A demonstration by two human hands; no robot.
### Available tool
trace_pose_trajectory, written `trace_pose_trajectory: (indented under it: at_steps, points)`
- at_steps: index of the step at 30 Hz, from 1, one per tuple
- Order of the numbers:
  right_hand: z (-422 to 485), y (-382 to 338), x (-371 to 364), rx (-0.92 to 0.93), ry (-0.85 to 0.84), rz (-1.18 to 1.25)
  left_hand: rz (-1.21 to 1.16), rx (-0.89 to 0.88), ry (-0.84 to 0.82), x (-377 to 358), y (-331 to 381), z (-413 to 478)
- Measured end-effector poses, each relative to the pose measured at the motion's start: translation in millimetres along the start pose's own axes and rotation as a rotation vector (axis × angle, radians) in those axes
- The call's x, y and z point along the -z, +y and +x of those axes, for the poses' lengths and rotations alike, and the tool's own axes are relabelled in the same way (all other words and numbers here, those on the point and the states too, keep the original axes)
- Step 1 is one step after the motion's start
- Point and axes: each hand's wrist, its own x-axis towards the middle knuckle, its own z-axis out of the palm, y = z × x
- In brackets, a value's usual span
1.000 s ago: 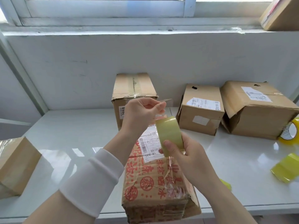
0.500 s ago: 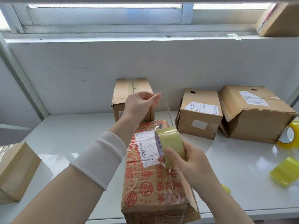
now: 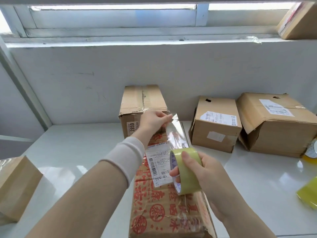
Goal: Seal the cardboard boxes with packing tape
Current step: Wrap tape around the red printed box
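A long cardboard box with red printed characters and a white shipping label lies lengthwise on the white table in front of me. My right hand grips a yellowish roll of packing tape above the box's middle, thumb on the roll's outer face. My left hand pinches the free end of a clear tape strip and holds it out over the box's far end. The strip stretches from the roll to those fingers.
A tall brown box stands against the wall behind. Two more brown boxes sit at the right. Yellow tape rolls lie at the right edge. Another box is at the left, one more box on the sill.
My left hand has pulled the tape end farther away from the roll, lengthening the strip over the box. My right hand has lowered the roll toward the box top.
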Motion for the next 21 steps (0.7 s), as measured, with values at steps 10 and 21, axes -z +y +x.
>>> trace_pose_trajectory:
  at_steps: [10,21]
  points:
    - [17.8,-4.7,-1.0,-0.081,0.038,0.055,0.099,-0.017,0.057,-26.0,-31.6,12.9]
    - [8.3,-3.1,-7.2,-0.072,0.082,0.026,0.232,-0.014,0.094,-33.5,-38.9,-2.6]
